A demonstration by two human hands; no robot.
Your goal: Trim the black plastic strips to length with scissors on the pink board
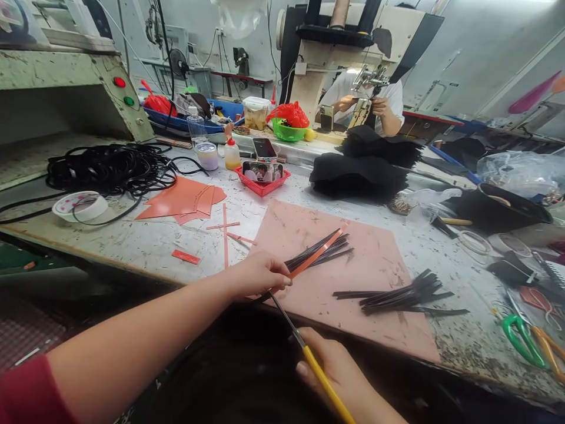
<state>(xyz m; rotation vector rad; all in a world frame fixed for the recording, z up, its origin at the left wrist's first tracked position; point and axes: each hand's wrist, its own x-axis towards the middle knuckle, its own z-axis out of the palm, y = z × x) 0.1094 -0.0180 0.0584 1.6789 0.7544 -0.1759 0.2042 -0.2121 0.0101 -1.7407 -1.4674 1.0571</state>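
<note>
My left hand point(258, 275) sits at the lower middle of the frame, clenched around the near ends of a fanned bundle of thin black strips point(338, 252). One narrow orange strip point(320, 252) lies on top of the bundle, and the free ends point up and to the right, just above the mat. My right hand point(339, 371), at the bottom edge, grasps a slim yellow-handled brush point(311, 358) with a metal collar. Its dark tip reaches up to touch the bundle right at my left fingers.

To do this well, I think my pinch should stay firm so the strips do not slide apart. The tip should work close to the pinched ends, in short light strokes. The fan should be kept off the mat so nothing smears.

The strips look flat, stiff and matte, with angled cut tips. The orange one is longer than the black ones.

Beneath them lies a scuffed square pink cutting mat point(379, 330), and a loose pile of similar black strips point(406, 294) rests on its right part. The mat sits on a worn grey worktable point(145, 241). Towards the upper left of it are cut orange sheet pieces point(185, 200), a white tape roll point(82, 206) and a tangled coil of black cord point(110, 168). At the right edge lie green-handled scissors point(521, 338). At the top, another person point(379, 106) works at a sewing machine.
</note>
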